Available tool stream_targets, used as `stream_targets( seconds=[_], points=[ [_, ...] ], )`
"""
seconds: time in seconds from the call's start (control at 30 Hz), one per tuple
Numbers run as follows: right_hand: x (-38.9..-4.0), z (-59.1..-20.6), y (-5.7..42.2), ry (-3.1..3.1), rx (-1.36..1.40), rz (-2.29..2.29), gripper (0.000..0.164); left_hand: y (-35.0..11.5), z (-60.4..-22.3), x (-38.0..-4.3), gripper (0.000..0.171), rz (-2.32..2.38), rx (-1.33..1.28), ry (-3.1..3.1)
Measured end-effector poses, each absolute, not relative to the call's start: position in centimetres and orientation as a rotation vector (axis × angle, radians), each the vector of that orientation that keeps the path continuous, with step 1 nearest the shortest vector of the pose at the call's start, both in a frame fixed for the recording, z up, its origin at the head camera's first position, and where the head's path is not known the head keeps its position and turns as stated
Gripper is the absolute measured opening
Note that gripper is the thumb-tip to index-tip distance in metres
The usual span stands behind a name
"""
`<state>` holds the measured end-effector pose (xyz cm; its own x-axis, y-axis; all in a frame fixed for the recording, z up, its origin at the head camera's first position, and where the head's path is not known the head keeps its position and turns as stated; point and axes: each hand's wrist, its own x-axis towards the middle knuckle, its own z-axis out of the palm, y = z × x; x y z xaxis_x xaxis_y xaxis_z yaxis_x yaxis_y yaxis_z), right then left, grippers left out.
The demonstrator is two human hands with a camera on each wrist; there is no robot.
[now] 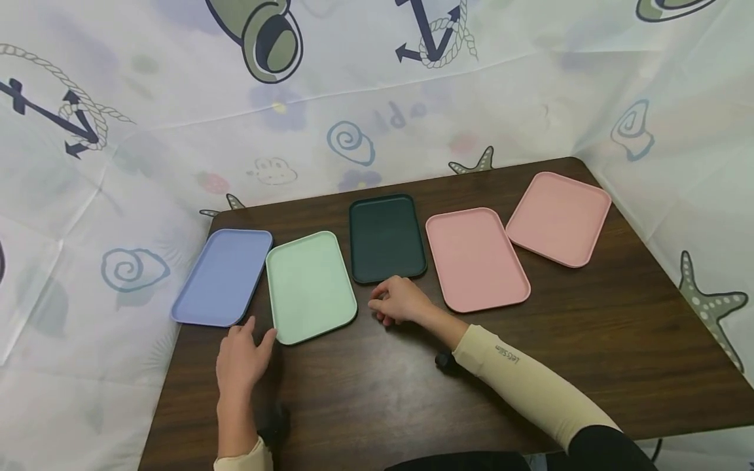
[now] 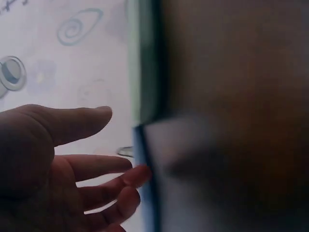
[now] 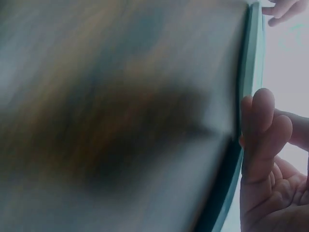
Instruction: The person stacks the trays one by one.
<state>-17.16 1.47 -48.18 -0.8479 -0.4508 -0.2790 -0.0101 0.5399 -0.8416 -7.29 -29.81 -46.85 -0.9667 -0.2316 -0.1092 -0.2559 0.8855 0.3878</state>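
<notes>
Several rectangular trays with rounded corners lie spread across the table. Just below the near edge of the blue tray is my left hand, fingers extended and thumb apart, its thumb tip by the corner of the light green tray. My right hand hovers low at the near edge of the dark green tray, fingers loosely bent and holding nothing. In the left wrist view, the fingertips overlap the blue tray's edge. Bent fingers of the right hand show beside the green edges in the right wrist view.
Right of the dark green tray lies a pink tray, and a second pink tray sits turned at the far right corner. The dark wooden table meets patterned white cloth at its back and sides.
</notes>
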Motion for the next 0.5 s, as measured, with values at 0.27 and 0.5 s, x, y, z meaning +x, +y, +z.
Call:
stream_targets(
  seconds=[0.27,0.5],
  points=[
    [-16.4,-48.9,-1.3,2.229,-0.366,-1.309,0.048,-29.9,-47.9,-6.6,0.059,0.843,-0.448,2.871],
    [-16.0,-49.1,-2.5,2.247,-0.341,-1.337,0.051,-29.8,-47.7,-7.1,0.049,0.880,-0.376,2.823]
  ],
)
